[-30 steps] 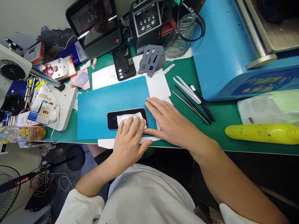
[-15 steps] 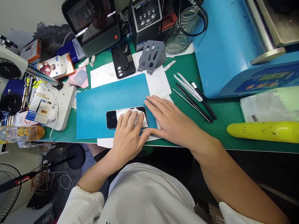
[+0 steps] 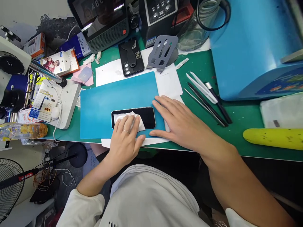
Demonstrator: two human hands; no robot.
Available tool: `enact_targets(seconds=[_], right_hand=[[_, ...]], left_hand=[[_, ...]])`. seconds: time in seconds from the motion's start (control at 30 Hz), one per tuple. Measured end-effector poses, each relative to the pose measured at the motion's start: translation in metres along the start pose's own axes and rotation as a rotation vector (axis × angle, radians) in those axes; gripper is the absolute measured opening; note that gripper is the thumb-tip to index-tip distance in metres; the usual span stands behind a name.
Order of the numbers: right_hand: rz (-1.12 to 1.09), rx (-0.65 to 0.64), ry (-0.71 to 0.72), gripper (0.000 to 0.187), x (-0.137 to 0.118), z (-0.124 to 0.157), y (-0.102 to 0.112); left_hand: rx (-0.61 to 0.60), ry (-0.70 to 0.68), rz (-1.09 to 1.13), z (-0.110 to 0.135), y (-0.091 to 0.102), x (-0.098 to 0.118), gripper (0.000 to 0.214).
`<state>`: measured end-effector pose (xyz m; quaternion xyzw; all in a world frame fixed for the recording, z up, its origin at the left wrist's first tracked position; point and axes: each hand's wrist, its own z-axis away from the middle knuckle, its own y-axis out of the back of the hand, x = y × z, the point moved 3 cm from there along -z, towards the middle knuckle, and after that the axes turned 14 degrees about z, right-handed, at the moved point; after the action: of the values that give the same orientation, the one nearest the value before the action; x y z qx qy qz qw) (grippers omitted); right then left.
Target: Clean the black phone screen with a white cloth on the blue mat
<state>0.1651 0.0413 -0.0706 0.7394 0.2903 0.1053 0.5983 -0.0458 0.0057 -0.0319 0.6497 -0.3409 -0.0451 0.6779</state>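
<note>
On a blue mat [image 3: 94, 110] lies a smartphone [image 3: 149, 117] with a dark glass face up and a pale rim. My left hand [image 3: 124, 138], wearing a ring, presses a crumpled white wipe [image 3: 141, 125] onto the phone's left part. The fingers are together over the wipe and hide some of it. Just past the phone's right end, my right hand [image 3: 177, 123] rests at the mat's right edge. Its thumb stands apart from the fingers, and nothing is in it.
Several tweezers and pen-like tools [image 3: 205, 97] lie right of my right hand, near a yellow object [image 3: 274, 138]. Behind the mat are a black phone case [image 3: 131, 58], a grey stand [image 3: 163, 52] and a glass jar [image 3: 196, 34]. A white microscope base [image 3: 68, 107] stands left.
My left hand has slid the wipe leftward over the phone, baring the right end of the glass. My right hand keeps its place by the mat's edge; the view has shifted slightly.
</note>
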Motion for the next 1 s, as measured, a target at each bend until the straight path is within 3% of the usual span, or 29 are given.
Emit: enact_targets(seconds=[0.13, 0.33, 0.57, 0.83, 1.0], right_hand=[[-0.018, -0.006, -0.006, 0.096, -0.001, 0.000, 0.000], [-0.023, -0.025, -0.009, 0.095, 0.000, 0.000, 0.000], [-0.034, -0.046, -0.026, 0.095, 0.000, 0.001, -0.001], [-0.012, -0.040, -0.016, 0.091, 0.000, 0.000, -0.001], [-0.029, -0.037, -0.026, 0.093, 0.000, 0.001, -0.001]], left_hand=[[0.061, 0.054, -0.023, 0.006, 0.006, -0.010, 0.056], [0.077, 0.071, -0.069, 0.026, 0.002, 0.001, 0.062], [0.057, 0.097, -0.074, 0.007, 0.013, -0.015, 0.059], [0.041, 0.097, -0.096, 0.026, 0.008, -0.003, 0.070], [0.017, 0.099, -0.035, 0.004, 0.008, -0.014, 0.065]])
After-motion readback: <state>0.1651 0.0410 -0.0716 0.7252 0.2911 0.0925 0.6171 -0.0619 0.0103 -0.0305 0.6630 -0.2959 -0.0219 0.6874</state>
